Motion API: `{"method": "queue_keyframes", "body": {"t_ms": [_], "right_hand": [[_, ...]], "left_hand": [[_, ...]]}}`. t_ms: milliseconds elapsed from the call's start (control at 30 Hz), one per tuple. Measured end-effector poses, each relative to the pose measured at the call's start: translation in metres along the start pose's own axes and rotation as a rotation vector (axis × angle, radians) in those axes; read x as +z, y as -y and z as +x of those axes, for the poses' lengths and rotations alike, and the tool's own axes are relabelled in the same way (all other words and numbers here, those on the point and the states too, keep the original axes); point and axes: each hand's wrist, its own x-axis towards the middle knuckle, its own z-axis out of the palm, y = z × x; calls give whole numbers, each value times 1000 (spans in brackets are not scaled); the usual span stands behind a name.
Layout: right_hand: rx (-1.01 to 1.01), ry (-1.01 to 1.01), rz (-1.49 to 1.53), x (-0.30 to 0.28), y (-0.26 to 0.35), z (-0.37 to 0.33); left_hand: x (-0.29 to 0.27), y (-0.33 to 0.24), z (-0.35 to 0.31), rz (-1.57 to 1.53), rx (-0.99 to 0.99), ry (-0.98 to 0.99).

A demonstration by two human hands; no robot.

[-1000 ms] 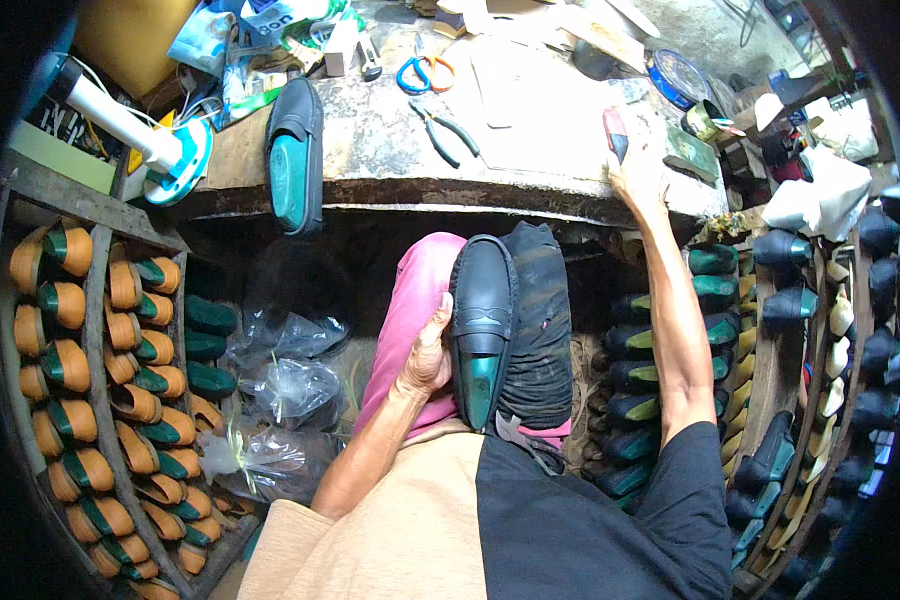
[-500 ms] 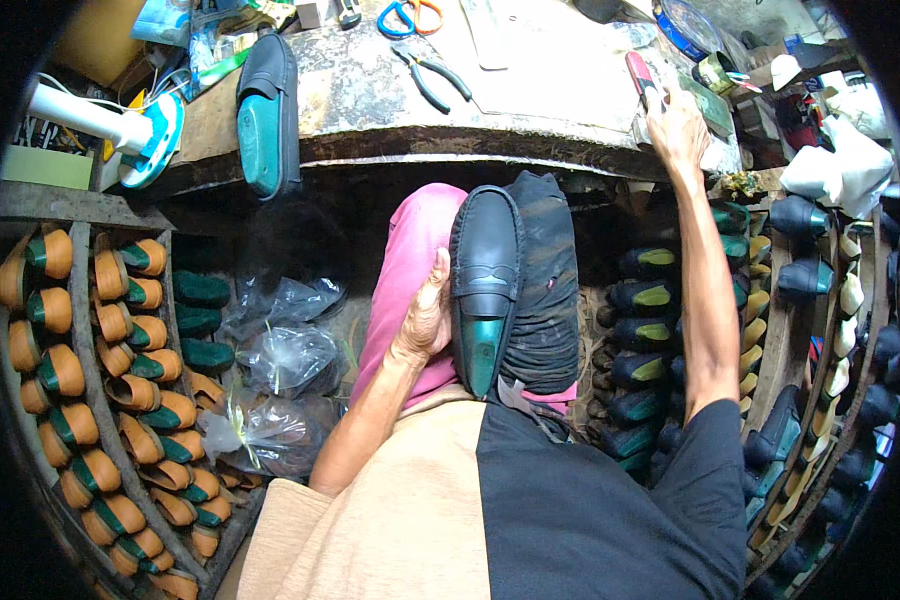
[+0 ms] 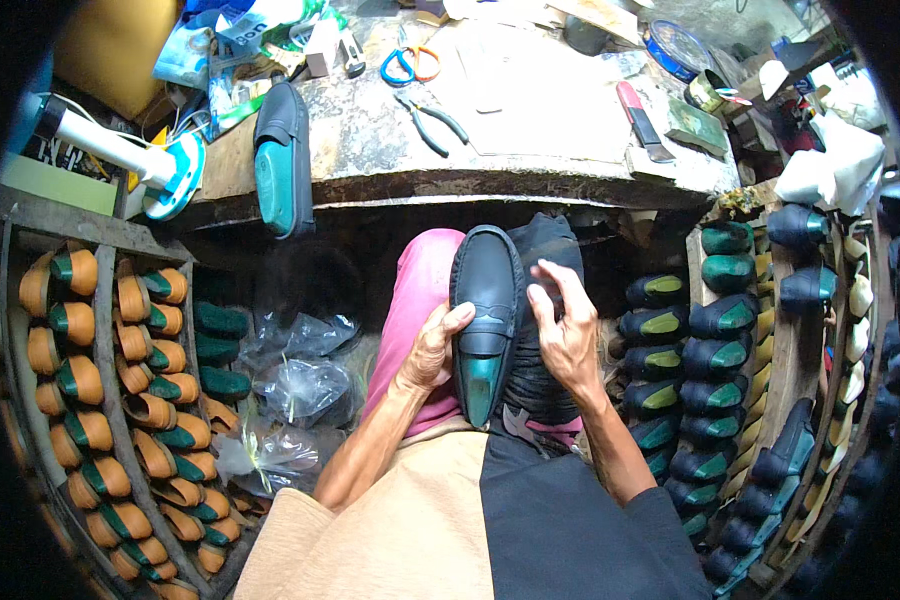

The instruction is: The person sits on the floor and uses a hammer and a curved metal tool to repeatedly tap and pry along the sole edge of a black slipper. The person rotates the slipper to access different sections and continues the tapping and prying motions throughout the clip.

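Observation:
A black loafer [image 3: 490, 280] with a green insole lies upright over my lap, toe pointing away from me. My left hand [image 3: 428, 350] grips it along its left side, thumb laid over the upper near the strap. Just right of the shoe, my right hand [image 3: 567, 330] hovers with its fingers apart and nothing in them. A knife with a red handle [image 3: 642, 118] rests on the right part of the workbench. The other black loafer [image 3: 282, 165] stands at the bench's left front edge, its heel end toward me.
The worn workbench [image 3: 370, 185] spans the far side, holding pliers [image 3: 433, 124] and scissors [image 3: 410, 66]. Racks of tan shoes [image 3: 88, 375] rise at left, with plastic bags [image 3: 305, 385] beside them. Racks of dark shoes [image 3: 718, 355] stand at right. A white lamp [image 3: 120, 145] sits back left.
My right hand has let go of the red-handled knife on the bench and come back beside the loafer. The left hand's thumb now lies over the shoe's upper. The view has shifted slightly.

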Motion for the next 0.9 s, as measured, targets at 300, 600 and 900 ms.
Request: {"method": "queue_keyframes", "body": {"t_ms": [300, 600, 900], "right_hand": [[50, 24, 327, 50, -17, 30], [201, -63, 212, 67, 0, 31], [170, -153, 56, 69, -9, 32]], "left_hand": [[2, -13, 28, 55, 169, -59], [20, -55, 60, -22, -27, -85], [29, -41, 62, -50, -14, -171]]}}
